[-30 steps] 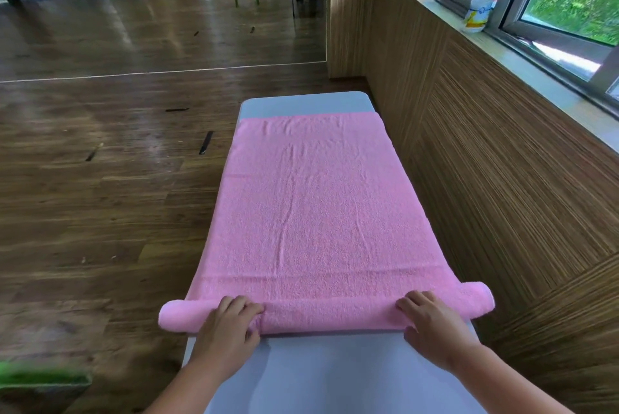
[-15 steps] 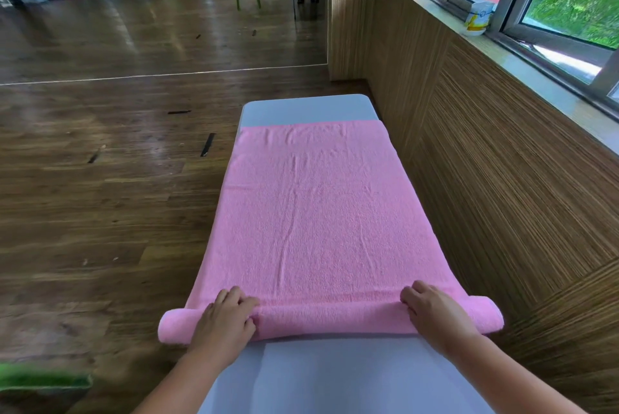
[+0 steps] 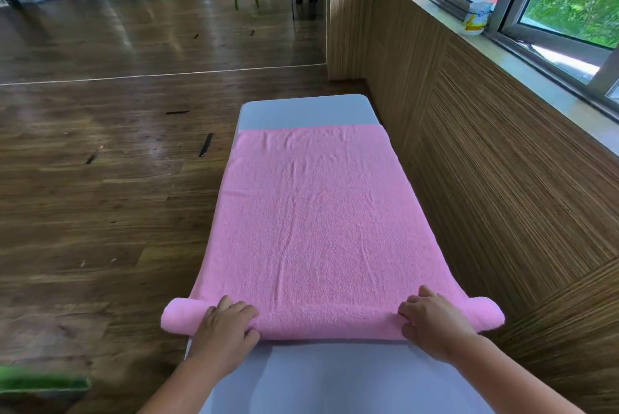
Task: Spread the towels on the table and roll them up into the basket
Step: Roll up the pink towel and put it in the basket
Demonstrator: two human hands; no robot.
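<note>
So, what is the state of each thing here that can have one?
pink towel: spread flat on the table, near end rolled up
left hand: grips the roll, fingers curled
right hand: grips the roll, fingers curled
table: middle covered, both ends bare

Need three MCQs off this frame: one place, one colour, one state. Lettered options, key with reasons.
1. Where on the table is the rolled part of the towel? A far end B middle C near end
2. Towel colour? A blue B pink C white
3. The left hand and right hand: A grip the roll B lie flat on bare table C hang in air
Key: C, the roll sits at the near end under the hands; B, the cloth is pink; A, both hands' fingers curl over the roll.
</note>
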